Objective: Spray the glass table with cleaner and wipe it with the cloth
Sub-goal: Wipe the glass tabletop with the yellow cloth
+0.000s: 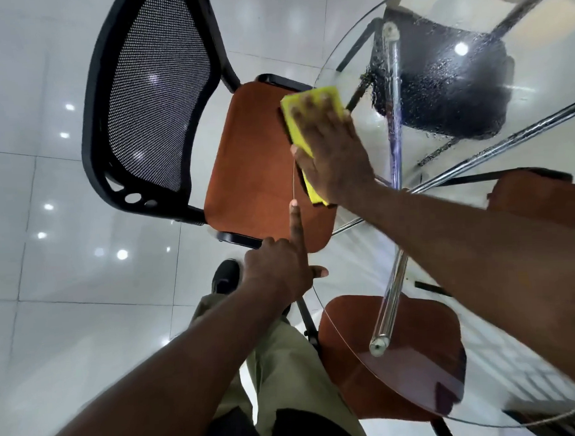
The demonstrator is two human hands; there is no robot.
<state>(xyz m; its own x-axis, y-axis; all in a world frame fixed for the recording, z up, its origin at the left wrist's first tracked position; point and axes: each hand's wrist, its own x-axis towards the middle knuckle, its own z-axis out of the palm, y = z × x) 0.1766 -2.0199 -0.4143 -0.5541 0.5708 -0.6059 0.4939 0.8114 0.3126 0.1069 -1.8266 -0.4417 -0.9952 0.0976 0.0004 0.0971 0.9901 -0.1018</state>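
Observation:
The round glass table point(364, 267) fills the right side of the head view, with spray droplets on its far part. A yellow cloth point(311, 104) lies flat at the table's left rim. My right hand point(334, 150) presses on the cloth with straight, spread fingers. My left hand point(283, 264) is beside the near left rim, its index finger stretched out to the glass edge, thumb out, other fingers curled and holding nothing. No spray bottle is in view.
A chair with a black mesh back point(152, 101) and an orange seat point(254, 166) stands to the left, partly under the table. More orange seats point(404, 357) and chrome legs point(393, 292) show through the glass. White tiled floor lies to the left.

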